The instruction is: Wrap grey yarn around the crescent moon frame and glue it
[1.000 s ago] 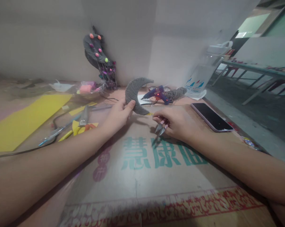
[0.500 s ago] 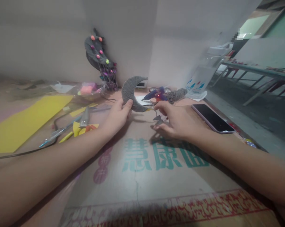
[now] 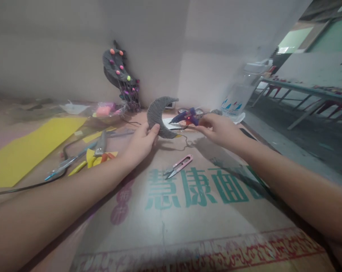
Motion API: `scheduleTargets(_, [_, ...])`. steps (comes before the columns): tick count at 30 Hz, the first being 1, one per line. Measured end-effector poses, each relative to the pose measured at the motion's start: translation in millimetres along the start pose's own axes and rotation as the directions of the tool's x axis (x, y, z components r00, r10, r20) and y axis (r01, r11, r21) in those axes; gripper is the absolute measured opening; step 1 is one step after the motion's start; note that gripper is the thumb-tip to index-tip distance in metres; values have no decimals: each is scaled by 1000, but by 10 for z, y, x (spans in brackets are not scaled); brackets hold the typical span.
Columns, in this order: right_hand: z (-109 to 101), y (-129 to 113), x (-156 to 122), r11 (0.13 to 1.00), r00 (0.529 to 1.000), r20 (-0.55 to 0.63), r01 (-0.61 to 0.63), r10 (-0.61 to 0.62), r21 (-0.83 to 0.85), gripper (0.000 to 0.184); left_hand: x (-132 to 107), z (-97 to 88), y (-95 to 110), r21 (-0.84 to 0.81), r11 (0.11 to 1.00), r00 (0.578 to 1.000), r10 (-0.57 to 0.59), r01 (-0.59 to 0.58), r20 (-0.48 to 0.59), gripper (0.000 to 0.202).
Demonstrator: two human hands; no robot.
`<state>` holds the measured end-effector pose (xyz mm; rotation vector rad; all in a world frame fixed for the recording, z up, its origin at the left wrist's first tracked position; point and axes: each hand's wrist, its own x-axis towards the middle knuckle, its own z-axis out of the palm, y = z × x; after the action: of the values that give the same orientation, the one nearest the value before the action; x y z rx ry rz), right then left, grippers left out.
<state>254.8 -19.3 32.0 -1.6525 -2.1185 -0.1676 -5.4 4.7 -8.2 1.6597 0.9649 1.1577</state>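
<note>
My left hand (image 3: 145, 141) pinches a crescent moon (image 3: 159, 117) wrapped in grey yarn, thumb in front, holding it upright above the cardboard. A bit of yellow shows at its lower tip, where a loose yarn tail (image 3: 186, 141) hangs down. To the right, my right hand (image 3: 216, 128) has its curled fingers at the handle end of a blue hot glue gun (image 3: 183, 116) with a lit red light; the exact contact is partly hidden. Pink thread snips (image 3: 180, 165) lie on the printed cardboard (image 3: 165, 226) between my forearms.
A larger grey moon with pompoms (image 3: 112, 68) leans on the wall. Yellow sheet (image 3: 31, 147), box cutter (image 3: 101, 142) and yellow-handled tool (image 3: 93, 156) lie left. A water bottle (image 3: 234, 90) stands at right; a phone (image 3: 247, 134) is mostly behind my right arm.
My right hand has put the thread snips down on the cardboard and moved up and right to the glue gun. My left hand still holds the yarn moon in nearly the same place.
</note>
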Motion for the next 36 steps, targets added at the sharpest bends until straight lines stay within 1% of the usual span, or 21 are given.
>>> scheduleTargets(2, [92,265,68,998,997,-44,-55,57,41,20,11,-4,-22,10,1000,1000,9,-9,4,23])
scheduleTargets(3, [141,368,87,992,993,-51,-100,105,81,24,15,-6,-34,16,1000,1000,14,-14,3,24])
scheduleTargets(4, [185,445,99,981,987,-39,-147,153,125,28,18,-7,-46,23,1000,1000,19,-19,3,25])
scheduleTargets(6, [251,517,128,956,976,-10,-210,217,207,35,20,-7,-60,28,999,1000,29,-29,1,27])
scheduleTargets(8, [292,504,192,932,971,35,-238,238,275,41,15,-4,-54,33,999,999,38,-38,0,28])
scheduleTargets(10, [325,453,305,921,968,87,-251,236,299,43,6,3,-30,42,998,999,39,-39,7,28])
scheduleTargets(13, [392,382,513,925,964,153,-255,219,282,34,-10,12,15,57,998,1000,22,-23,15,27])
scheduleTargets(15, [457,350,626,921,964,176,-245,198,302,31,-18,14,31,61,998,1000,17,-18,14,27])
scheduleTargets(18, [560,306,712,906,964,179,-249,198,343,36,-22,11,27,63,998,1000,14,-16,19,26])
scheduleTargets(20, [608,277,727,897,961,177,-264,213,355,37,-20,9,16,58,998,1000,17,-18,19,26])
scheduleTargets(22, [622,253,729,890,957,179,-281,230,360,34,-17,9,7,48,999,1000,20,-21,17,26])
scheduleTargets(25, [580,233,718,881,949,189,-307,254,359,29,-18,12,10,36,999,1000,16,-16,15,25])
scheduleTargets(29, [505,220,673,868,942,189,-329,276,371,27,-29,15,31,33,999,1000,6,-6,18,26])
scheduleTargets(32, [511,217,637,850,937,175,-348,302,395,25,-28,14,29,31,999,1000,-9,9,20,25])
scheduleTargets(36, [539,200,618,809,919,186,-395,348,435,18,-12,6,0,60,998,999,31,-32,18,27])
